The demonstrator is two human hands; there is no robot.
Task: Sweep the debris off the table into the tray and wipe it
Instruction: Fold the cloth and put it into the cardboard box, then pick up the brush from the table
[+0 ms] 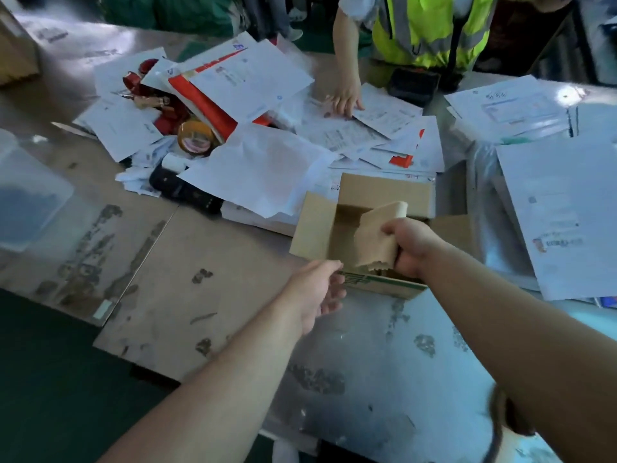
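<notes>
Open cardboard box (384, 192): brown, green print along its near wall, flaps spread. It is being kept on the table (200, 295), right of centre and just in front of the paper heap.

A torn cardboard scrap (377, 238), ragged along its lower edge, is being gripped between the thumb and curled fingers of the right hand (414, 245), over the box's opening. The left hand (317, 289) is being held at the box's near left corner. Its fingers are loosely curled with nothing enclosed; contact with the rim cannot be told.

The table top is being lit by strong glare, and worn, dark, scuffed patches are being shown up. Loose papers (267, 168) are being left heaped across the far half, with a tape roll (195, 138) and a black device (187, 192) among them. At the far edge one sheet is being touched by a bystander's hand (345, 98); a yellow vest (430, 25) is being worn.
</notes>
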